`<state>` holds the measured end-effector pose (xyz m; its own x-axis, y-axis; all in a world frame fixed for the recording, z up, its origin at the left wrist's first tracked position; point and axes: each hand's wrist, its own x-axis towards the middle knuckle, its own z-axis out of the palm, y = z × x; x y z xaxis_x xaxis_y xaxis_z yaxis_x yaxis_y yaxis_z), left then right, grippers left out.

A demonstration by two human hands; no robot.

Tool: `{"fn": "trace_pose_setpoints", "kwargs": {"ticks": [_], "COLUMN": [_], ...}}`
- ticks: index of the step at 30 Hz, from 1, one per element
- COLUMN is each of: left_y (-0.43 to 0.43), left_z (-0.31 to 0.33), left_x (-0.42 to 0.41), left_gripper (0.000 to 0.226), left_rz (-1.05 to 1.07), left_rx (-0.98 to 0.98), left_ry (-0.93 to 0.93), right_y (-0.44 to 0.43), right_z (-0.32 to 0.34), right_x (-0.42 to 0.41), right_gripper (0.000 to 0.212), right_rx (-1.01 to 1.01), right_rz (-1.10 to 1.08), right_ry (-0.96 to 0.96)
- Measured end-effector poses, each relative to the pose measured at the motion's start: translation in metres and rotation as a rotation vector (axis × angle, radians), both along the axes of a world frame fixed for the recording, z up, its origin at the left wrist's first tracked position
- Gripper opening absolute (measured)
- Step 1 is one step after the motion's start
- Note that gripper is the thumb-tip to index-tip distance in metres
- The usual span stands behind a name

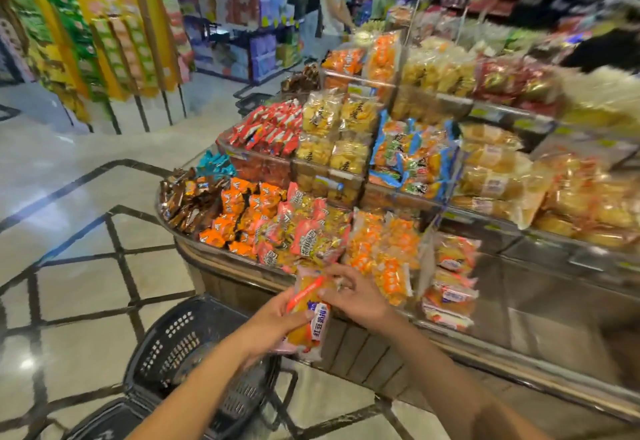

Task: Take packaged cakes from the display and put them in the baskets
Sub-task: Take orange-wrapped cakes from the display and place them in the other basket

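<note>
Fingers (295,317) of the left hand (272,323) curl round a packaged cake (309,315), an orange pack with a red stripe and a white label, and hold it in front of the display's (239,263) front rim. It hangs above the far edge of a black plastic basket (187,346) on the tiled floor (86,294). The right hand (356,299) reaches in from the other side: its thumb lies on the pack, its fingers bent and spread over the top end, though whether they grip is unclear. More wrapped cakes (301,232) fill the display bins just behind. A second black basket (104,419) sits nearer the person.
</note>
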<state>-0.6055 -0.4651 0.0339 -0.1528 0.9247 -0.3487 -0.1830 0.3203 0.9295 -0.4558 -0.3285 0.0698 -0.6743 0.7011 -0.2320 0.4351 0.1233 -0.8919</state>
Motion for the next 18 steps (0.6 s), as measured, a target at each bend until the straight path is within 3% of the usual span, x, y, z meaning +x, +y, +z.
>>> {"fn": "trace_pose_setpoints", "kwargs": {"ticks": [3,7,10,15,18], "left_y": [0.043,0.100,0.138,0.192,0.218], "left_z": [0.005,0.006,0.002,-0.013,-0.019], "left_x": [0.056,0.132,0.181,0.233,0.250], "left_gripper": [0.051,0.058,0.060,0.052,0.052], "left_rz": [-0.087,-0.176,-0.258,-0.283,-0.265], "left_rx": [-0.007,-0.026,-0.013,0.032,0.040], "left_ry": [-0.018,0.042,0.227,0.384,0.315], "right_y": [0.032,0.072,0.102,0.138,0.155], "right_z": [0.007,0.004,0.000,-0.005,-0.013], "right_x": [0.072,0.165,0.219,0.277,0.293], "right_gripper": [0.027,0.036,0.034,0.045,0.045], "right_rx": [-0.032,-0.029,-0.017,-0.180,-0.215], "right_rz": [-0.062,-0.211,-0.320,-0.460,-0.430], "right_ry": [0.048,0.072,0.118,0.270,0.237]}}
